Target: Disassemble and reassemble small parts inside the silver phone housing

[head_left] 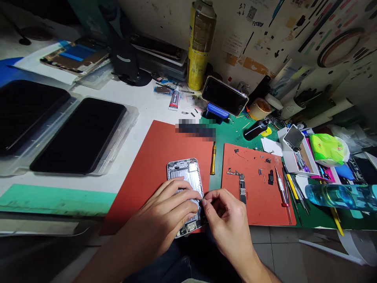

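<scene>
A silver phone housing (191, 179), without its screen and with bare metal inside, lies on a red mat in front of me. My left hand (169, 206) lies across the housing, fingers bent over it and holding it against the mat. At the housing's right edge, my right hand (225, 214) pinches thumb and forefinger together. Whatever is between those fingertips is too small to make out. The lower end of the housing shows a connector part (191, 226); its middle is partly hidden under my left fingers.
Right of the housing, a second red mat (253, 214) carries a logic board (242, 188), small parts and tweezers (282, 184). A gold screwdriver (213, 159) lies between the mats. Dark phones (79, 135) are at left; a propped phone (225, 95) and yellow can (200, 47) stand behind.
</scene>
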`<state>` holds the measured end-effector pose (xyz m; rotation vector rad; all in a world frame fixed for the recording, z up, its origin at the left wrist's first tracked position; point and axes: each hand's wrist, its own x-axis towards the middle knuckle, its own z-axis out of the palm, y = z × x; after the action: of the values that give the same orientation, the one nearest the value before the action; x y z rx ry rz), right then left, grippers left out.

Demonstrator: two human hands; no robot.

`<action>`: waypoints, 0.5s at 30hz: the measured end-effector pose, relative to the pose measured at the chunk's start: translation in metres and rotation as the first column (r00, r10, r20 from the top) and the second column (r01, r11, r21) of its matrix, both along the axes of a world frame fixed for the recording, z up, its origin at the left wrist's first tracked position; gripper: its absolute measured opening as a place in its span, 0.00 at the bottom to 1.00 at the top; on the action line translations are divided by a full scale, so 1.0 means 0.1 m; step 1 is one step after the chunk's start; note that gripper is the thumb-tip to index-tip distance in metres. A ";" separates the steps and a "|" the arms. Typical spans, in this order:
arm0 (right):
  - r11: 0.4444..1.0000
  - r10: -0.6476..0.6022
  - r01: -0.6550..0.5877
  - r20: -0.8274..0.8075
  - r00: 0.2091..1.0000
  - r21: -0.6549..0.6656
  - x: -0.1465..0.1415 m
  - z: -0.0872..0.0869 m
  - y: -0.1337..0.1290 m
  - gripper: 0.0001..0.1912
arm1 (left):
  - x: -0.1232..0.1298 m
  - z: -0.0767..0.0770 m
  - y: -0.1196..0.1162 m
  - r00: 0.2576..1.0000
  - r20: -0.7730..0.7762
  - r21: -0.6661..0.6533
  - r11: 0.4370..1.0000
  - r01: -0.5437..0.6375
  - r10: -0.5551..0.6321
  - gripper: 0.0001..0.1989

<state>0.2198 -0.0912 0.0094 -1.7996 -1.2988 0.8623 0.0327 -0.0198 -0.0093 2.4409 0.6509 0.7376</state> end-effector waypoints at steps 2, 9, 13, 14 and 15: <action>1.000 -0.001 0.001 0.020 1.000 0.015 -0.01 0.01 -0.01 0.08 | 0.00 -0.01 0.00 1.000 -0.002 -0.015 1.000 -0.002 0.002 0.14; 0.999 -0.004 0.001 0.061 0.998 0.047 -0.03 0.03 -0.02 0.10 | -0.01 -0.02 -0.02 1.000 0.009 -0.015 1.000 -0.006 0.007 0.13; 0.998 -0.029 0.024 0.079 0.996 0.061 -0.06 0.01 -0.02 0.10 | -0.01 -0.04 -0.03 1.000 0.004 -0.025 1.000 -0.012 0.012 0.13; 0.997 -0.031 0.025 0.084 0.996 0.068 -0.07 0.01 -0.02 0.10 | -0.01 -0.05 -0.03 1.000 0.003 -0.031 0.999 -0.010 0.010 0.14; 0.997 -0.031 0.025 0.089 0.996 0.074 -0.07 0.01 -0.02 0.10 | -0.01 -0.05 -0.03 1.000 0.006 -0.036 0.999 -0.007 0.008 0.14</action>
<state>0.2127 -0.0927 0.0102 -1.8126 -1.3415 0.7165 0.0321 -0.0224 -0.0143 2.4040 0.6655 0.7300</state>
